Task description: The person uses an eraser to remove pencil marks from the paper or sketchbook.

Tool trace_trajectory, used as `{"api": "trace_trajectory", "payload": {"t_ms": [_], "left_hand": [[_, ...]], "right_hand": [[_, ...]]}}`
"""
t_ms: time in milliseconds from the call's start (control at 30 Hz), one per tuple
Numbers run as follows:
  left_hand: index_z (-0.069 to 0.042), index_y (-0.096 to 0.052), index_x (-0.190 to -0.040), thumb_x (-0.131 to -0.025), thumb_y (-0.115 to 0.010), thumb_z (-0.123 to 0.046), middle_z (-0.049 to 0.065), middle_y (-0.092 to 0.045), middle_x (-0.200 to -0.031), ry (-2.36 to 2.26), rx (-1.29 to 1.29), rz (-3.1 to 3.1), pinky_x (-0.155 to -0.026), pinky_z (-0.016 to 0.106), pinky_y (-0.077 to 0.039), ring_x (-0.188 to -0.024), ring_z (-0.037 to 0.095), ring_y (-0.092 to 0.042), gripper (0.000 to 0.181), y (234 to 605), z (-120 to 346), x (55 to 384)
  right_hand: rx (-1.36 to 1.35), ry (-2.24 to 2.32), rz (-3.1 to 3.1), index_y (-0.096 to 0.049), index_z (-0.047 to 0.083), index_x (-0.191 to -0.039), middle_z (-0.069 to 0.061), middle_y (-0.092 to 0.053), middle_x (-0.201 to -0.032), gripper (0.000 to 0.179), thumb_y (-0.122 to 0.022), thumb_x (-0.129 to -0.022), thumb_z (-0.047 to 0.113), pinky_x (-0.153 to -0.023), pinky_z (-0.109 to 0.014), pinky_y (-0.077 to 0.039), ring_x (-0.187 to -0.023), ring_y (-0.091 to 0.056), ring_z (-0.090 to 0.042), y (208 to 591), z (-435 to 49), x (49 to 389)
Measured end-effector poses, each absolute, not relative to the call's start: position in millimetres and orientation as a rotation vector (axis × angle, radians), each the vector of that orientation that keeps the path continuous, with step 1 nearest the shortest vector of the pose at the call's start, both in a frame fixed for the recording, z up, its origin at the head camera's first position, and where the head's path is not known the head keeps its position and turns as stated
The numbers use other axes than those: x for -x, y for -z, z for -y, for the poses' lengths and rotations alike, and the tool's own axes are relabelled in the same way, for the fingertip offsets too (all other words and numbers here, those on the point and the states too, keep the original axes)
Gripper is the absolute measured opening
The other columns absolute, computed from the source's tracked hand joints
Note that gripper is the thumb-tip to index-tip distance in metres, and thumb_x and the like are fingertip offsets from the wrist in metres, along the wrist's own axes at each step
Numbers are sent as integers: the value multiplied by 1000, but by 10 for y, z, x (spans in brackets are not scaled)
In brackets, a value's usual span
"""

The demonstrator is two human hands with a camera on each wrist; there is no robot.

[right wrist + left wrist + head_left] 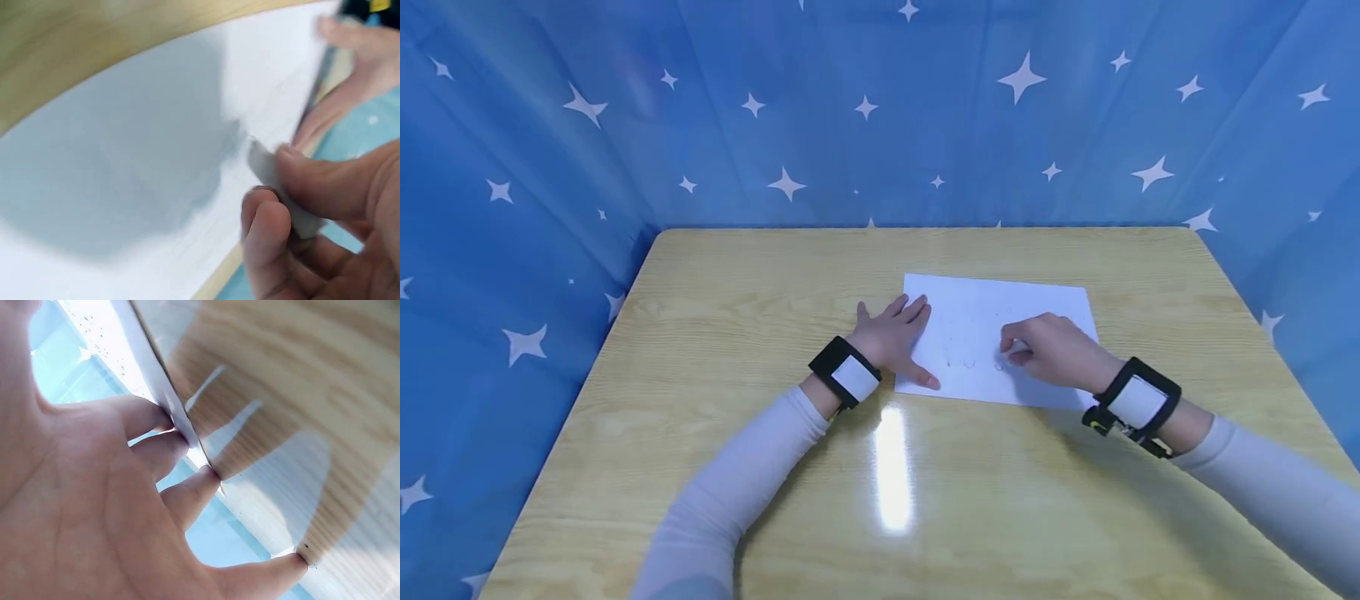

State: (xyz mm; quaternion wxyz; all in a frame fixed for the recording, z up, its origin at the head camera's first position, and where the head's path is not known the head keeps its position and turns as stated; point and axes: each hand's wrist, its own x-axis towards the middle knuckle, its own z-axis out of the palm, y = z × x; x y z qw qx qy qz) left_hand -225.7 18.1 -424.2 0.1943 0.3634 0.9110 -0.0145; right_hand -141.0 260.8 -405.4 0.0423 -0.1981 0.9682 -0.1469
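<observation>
A white sheet of paper lies on the wooden table, with faint dark marks along its lower part. Spread fingers of my left hand rest on the sheet's left edge; the left wrist view shows that hand with some fingertips at the paper edge and one on the wood. My right hand is over the right half of the paper. Between its thumb and fingers it pinches a small greyish-white eraser, one end close to the paper. In the head view the hand mostly hides the eraser.
The light wooden table reaches back to a blue curtain with white stars. A bright reflection shines on the wood in front of the paper. Dark specks dot the sheet in the left wrist view. Both wrists wear black straps.
</observation>
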Motion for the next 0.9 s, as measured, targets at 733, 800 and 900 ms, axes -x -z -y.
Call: {"api": "trace_trajectory", "payload": {"t_ms": [733,800,900], "left_hand": [[-16,-7,-156,-63,-58,-84,-1,0,-163,46,-1027,-2544,-103,78,-13,-145,24,2,126,4251,-202,2245],[-16,-7,-156,-63,-57,-85,-1,0,-163,41,-1038,-2530,-103,78,-14,-145,24,1,126,4307,-243,2202],[-17,-6,-156,-64,-57,-85,-1,1,-163,38,-1043,-2528,-103,78,-15,-145,23,2,125,4338,-289,2179]], "right_hand": [[634,424,-2927,-72,8,-88,-3,-70,-78,14,-66,-78,0,-55,-31,-46,-61,-52,-11,4113,-2375,1431],[734,442,-2904,-72,9,-86,-2,-69,-74,11,-68,-78,2,-56,-31,-48,-61,-53,-9,4158,-2124,1456],[821,379,-2921,-72,8,-82,-2,-65,-64,5,-70,-78,5,-49,-29,-46,-54,-49,-11,4150,-1925,1456]]}}
